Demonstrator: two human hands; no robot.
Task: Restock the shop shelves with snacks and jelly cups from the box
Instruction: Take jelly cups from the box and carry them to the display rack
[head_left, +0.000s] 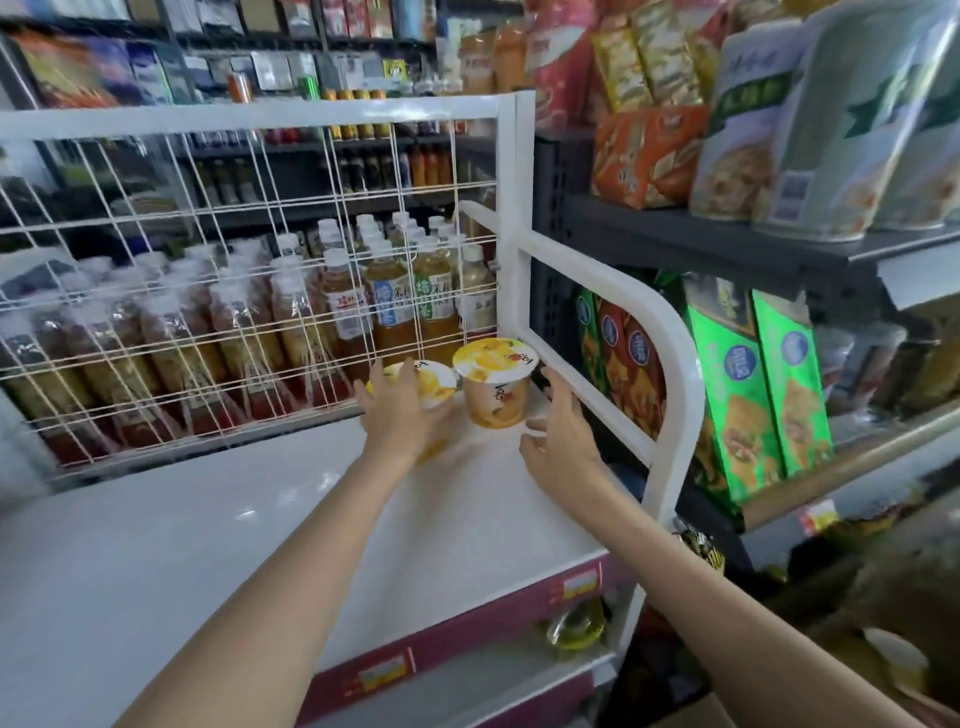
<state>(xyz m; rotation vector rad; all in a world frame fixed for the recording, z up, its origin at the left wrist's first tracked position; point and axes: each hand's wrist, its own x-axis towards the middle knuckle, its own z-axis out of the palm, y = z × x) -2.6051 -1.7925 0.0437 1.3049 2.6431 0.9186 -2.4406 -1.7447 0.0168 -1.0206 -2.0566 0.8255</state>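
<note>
L hand (397, 410) is gripping a yellow-lidded jelly cup (434, 382), fingers curled over its lid and side, cup sitting on the white shelf top (260, 499) w/ its lower part blurred. R hand (563, 426) is hovering just beside a second jelly cup (496, 384), fingers spread and loose, holding nothing. That cup is standing upright in the back right corner, touching the first cup's lid. White wire rack (234, 291) is standing behind both, drink bottles (395, 296) showing thru it. Snack boxes (753, 395) are filling the dark shelves at right.
</note>
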